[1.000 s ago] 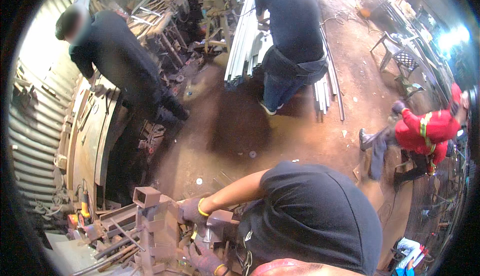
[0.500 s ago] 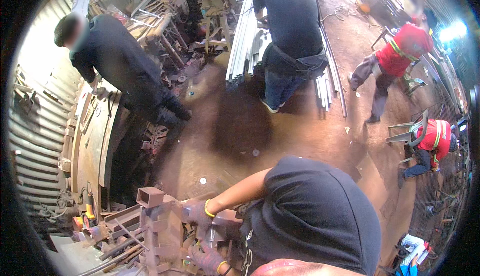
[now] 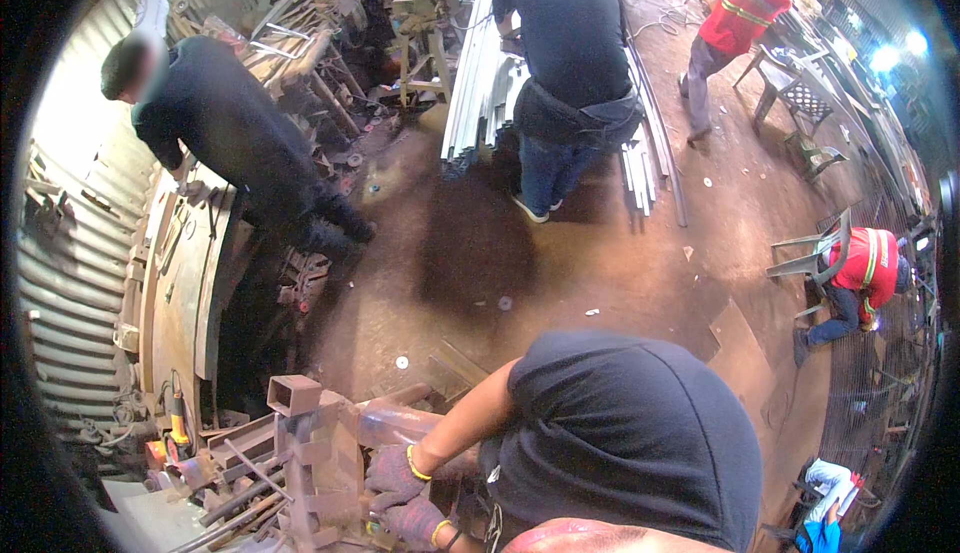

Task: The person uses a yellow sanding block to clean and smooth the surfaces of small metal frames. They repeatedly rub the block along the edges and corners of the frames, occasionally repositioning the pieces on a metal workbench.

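Both my hands wear dark gloves with yellow cuffs and sit close together at the lower middle. My right hand (image 3: 393,471), the upper one, is curled closed just below a round brownish pipe (image 3: 405,425). Just under it, my left hand (image 3: 412,523) is also curled. Whatever lies inside the fingers is too small or hidden to make out. Left of the hands stands a rusty steel frame (image 3: 330,468) with an open-ended square tube (image 3: 293,394) on top.
Loose metal bars (image 3: 245,508) and a yellow power tool (image 3: 178,423) lie at lower left. One person (image 3: 235,128) bends over a workbench (image 3: 185,283); another (image 3: 565,43) stands by long metal tubes (image 3: 465,103). Two people in red shirts (image 3: 740,11) are at right, near chairs (image 3: 800,103).
My right hand has come down off the pipe area to beside my left hand, and more of the pipe shows. My left fingers have drawn in. A red-shirted person has walked farther off.
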Demonstrator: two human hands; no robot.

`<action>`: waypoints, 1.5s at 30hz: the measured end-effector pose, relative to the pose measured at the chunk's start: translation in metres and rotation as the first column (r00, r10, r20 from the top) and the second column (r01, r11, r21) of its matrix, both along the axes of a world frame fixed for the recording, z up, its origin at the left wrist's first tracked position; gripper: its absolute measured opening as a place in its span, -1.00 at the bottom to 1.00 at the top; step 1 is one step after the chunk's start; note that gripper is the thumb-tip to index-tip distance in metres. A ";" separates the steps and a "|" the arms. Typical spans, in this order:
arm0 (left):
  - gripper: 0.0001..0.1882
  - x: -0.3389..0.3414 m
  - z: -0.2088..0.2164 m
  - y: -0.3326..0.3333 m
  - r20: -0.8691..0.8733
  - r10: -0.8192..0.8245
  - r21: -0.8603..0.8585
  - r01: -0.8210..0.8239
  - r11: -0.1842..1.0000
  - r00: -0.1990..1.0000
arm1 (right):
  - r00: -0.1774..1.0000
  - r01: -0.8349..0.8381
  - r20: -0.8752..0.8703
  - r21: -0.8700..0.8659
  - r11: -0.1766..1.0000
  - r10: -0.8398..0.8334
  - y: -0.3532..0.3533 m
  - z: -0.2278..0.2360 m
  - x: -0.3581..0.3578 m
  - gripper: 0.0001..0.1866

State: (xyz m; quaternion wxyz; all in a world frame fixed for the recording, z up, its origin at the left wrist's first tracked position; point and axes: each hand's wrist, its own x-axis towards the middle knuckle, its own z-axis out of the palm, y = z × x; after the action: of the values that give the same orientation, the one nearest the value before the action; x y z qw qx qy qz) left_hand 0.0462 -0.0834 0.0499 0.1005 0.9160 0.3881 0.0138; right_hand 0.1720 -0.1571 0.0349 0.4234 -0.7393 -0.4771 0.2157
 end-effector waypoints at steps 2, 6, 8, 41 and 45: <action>-0.41 -0.017 -0.014 0.010 0.150 -0.031 0.073 0.020 0.997 0.988 | 0.999 -0.043 0.015 -0.059 0.997 0.044 0.000 0.005 -0.003 -0.31; -0.51 -0.033 -0.041 0.027 0.489 -0.024 0.066 -0.010 0.998 0.872 | 0.998 -0.031 0.050 -0.215 0.976 0.042 -0.014 0.004 0.019 -0.29; -0.54 -0.032 -0.038 0.022 0.590 0.013 -0.001 -0.015 1.000 0.807 | 0.999 0.034 0.038 -0.270 0.962 -0.025 -0.010 -0.001 0.021 -0.30; -0.55 -0.051 -0.073 0.053 0.588 0.017 0.008 -0.026 1.000 0.809 | 0.717 -0.310 0.592 -0.204 0.929 0.369 0.001 -0.011 0.032 -0.20; -0.54 -0.063 -0.069 0.068 0.549 -0.009 0.096 -0.053 0.994 0.836 | 0.882 -0.182 0.467 0.221 0.958 0.060 0.035 -0.053 0.027 -0.22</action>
State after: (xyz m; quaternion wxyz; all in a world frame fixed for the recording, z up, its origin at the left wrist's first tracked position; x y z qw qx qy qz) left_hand -0.0166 -0.0154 -0.0190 0.1577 0.8732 0.3524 0.2974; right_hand 0.1988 -0.1220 -0.0182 0.3776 -0.6762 -0.6325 -0.0015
